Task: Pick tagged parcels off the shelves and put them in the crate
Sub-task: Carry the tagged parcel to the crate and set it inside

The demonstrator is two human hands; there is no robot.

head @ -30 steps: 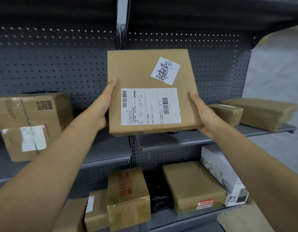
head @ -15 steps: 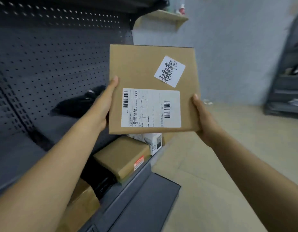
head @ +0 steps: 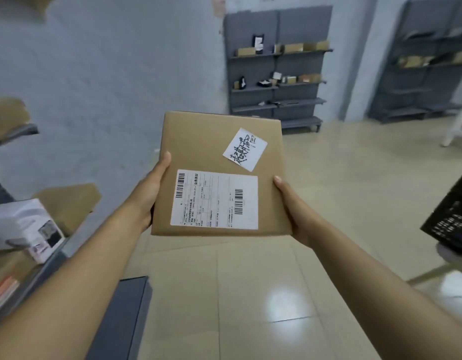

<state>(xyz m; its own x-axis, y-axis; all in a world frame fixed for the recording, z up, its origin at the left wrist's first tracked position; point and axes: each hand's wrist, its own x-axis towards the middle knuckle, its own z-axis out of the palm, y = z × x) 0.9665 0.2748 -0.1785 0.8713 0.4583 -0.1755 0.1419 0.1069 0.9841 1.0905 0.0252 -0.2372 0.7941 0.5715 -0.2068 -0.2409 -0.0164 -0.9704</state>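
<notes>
I see the tagged parcel at frame centre, above the tiled floor — left hand clasps its 9 o'clock edge, right hand its 3 o'clock edge. Black crate at 3 o'clock, apart.

Labels on the parcel

A white shipping label with two barcodes and print too small to read; near the top right corner, a tilted white sticker bearing handwritten characters.
</notes>
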